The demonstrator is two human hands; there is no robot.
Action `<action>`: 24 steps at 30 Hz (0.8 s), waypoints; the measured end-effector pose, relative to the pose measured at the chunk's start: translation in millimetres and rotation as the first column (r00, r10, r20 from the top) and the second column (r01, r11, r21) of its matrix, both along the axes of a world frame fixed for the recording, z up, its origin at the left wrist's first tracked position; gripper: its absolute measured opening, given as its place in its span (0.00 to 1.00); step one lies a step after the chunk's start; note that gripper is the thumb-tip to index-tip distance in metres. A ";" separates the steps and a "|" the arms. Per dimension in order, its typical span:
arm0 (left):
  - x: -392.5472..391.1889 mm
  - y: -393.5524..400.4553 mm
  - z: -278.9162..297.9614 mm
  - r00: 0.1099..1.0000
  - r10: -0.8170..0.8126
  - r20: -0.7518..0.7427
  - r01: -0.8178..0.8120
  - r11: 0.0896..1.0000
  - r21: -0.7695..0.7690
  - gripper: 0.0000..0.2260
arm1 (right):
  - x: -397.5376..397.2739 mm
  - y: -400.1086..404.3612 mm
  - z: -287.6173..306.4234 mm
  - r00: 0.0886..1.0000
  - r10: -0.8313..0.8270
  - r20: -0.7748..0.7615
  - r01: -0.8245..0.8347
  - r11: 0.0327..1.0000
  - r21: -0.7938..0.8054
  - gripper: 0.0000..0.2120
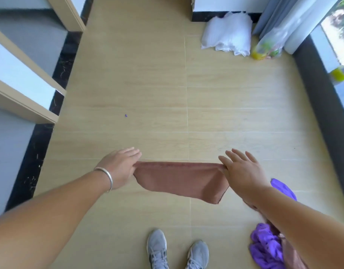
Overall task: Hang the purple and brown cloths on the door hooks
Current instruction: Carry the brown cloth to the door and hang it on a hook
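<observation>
L hand (119, 167) + R hand (243, 171) each pinch top corner of brown rectangular cloth (179, 179), stretched taut betw. them; purple crumpled cloth (264, 247) under R forearm.

Left hand (119, 167), right hand (240, 169) pinch brown cloth (179, 179) taut; purple cloth (266, 247) under right forearm.

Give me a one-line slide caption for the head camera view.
Both hands, left hand and right hand, pinch a brown cloth stretched above the floor; purple cloth hangs nearby.

Brown cloth (179, 179), purple cloth (264, 247), grey shoes (157, 249), beige wood-grain floor (147, 84).
</observation>
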State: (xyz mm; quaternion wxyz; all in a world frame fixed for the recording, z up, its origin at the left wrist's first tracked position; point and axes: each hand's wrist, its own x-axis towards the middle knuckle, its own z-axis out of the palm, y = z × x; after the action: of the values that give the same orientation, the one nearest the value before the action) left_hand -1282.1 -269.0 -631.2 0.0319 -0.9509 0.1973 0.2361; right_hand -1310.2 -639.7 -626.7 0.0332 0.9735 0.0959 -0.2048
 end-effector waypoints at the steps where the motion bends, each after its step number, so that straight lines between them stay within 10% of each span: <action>1: 1.8 0.7 35.3 1.000 0.023 0.002 -0.022 0.999 -0.035 0.22 | 1.5 1.8 33.4 1.000 -0.013 -0.007 0.013 1.000 0.021 0.24; 24: 93.4 33.1 638.3 0.880 0.187 0.436 -0.081 0.965 -0.251 0.13 | 98.0 22.1 618.4 0.782 0.078 0.619 -0.152 0.986 0.067 0.21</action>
State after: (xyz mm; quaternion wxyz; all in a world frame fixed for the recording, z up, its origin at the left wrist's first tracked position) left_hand -1188.8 -235.9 7.1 -0.0473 -0.9885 0.1429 -0.0156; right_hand -1212.1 -617.6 -8.3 0.0199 0.9797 0.1506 0.1306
